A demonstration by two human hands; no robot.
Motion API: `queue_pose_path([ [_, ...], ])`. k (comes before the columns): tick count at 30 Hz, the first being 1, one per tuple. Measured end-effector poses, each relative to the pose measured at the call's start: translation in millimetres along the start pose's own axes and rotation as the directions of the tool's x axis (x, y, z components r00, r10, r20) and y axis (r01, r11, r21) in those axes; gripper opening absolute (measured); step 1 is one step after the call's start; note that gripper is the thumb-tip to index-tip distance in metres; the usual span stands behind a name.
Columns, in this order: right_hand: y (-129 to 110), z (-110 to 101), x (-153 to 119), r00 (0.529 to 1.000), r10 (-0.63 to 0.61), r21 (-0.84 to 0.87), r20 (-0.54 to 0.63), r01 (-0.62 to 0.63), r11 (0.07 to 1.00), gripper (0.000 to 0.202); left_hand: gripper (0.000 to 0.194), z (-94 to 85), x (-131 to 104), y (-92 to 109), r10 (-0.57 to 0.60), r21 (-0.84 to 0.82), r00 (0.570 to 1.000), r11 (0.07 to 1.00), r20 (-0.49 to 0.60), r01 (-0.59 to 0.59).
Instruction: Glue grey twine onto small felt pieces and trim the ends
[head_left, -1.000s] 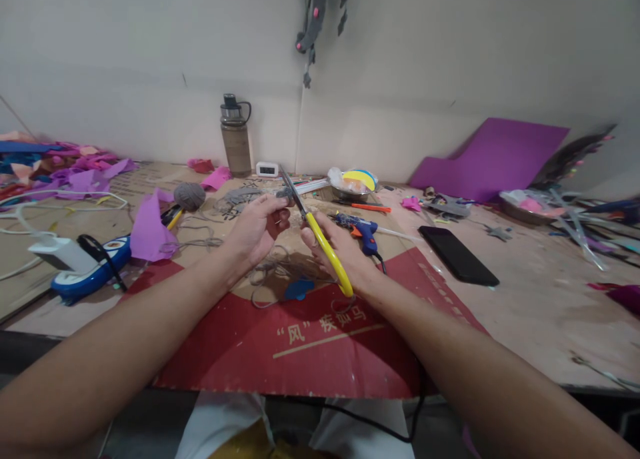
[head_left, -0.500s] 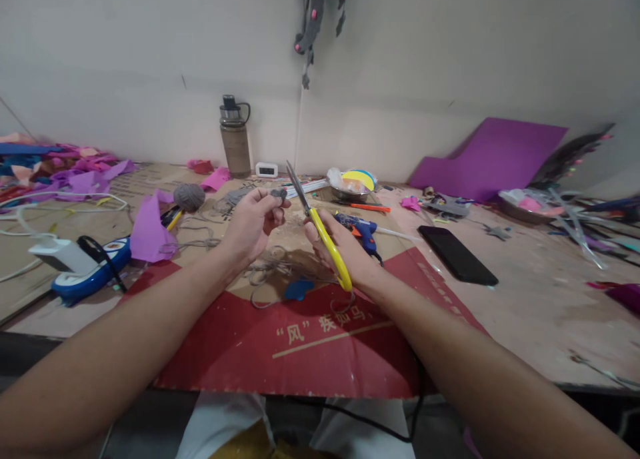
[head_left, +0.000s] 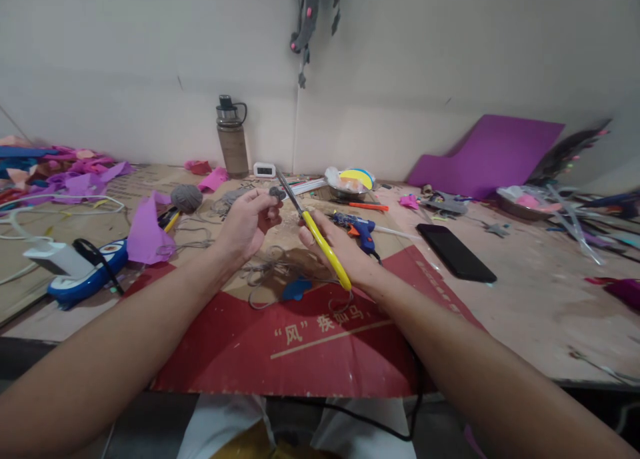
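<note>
Between the thumb and fingers of my left hand [head_left: 253, 220] is a small grey piece [head_left: 277, 193], perhaps felt. My right hand [head_left: 337, 246] is closed around yellow-handled scissors [head_left: 326, 249]. Their blades point up and to the left, with the tips close beside the grey piece; whether they touch it I cannot tell. Below my hands, loose grey yarn [head_left: 260, 292] lies in tangles over the red cardboard [head_left: 220, 352]. A blue scrap [head_left: 297, 288] rests among the strands.
A blue glue gun [head_left: 365, 232] lies right of my hands, with a black phone [head_left: 455, 252] farther right. At the left are a yarn ball [head_left: 187, 198], a purple scrap [head_left: 149, 232] and a blue power strip [head_left: 107, 262]. A bottle [head_left: 233, 142] stands by the wall.
The scissors have tilted farther left, bringing their blade tips nearer the grey piece. My left hand keeps its pinch. The whole view has shifted slightly.
</note>
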State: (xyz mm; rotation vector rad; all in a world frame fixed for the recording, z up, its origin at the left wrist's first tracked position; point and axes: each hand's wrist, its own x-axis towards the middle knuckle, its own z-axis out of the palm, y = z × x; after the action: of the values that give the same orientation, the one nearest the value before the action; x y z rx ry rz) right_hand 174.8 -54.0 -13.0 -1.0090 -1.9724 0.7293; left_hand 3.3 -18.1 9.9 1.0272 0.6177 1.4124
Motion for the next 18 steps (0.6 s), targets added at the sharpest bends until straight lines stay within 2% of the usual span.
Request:
queue_pose_path([
  [14, -10.9, -2.3, -0.6, 0.994, 0.108, 0.032, 0.034, -0.109, 0.993, 0.032, 0.018, -1.0, 0.6, -0.3, -0.014, 0.073, 1.000, 0.997, 0.004, 0.014],
  [18, -11.5, -2.5, -1.3, 0.995, 0.096, 0.025, 0.025, -0.097, 0.995, 0.032, 0.020, -0.4, 0.6, 0.5, -0.002, 0.080, 1.000, 0.997, -0.003, 0.002],
])
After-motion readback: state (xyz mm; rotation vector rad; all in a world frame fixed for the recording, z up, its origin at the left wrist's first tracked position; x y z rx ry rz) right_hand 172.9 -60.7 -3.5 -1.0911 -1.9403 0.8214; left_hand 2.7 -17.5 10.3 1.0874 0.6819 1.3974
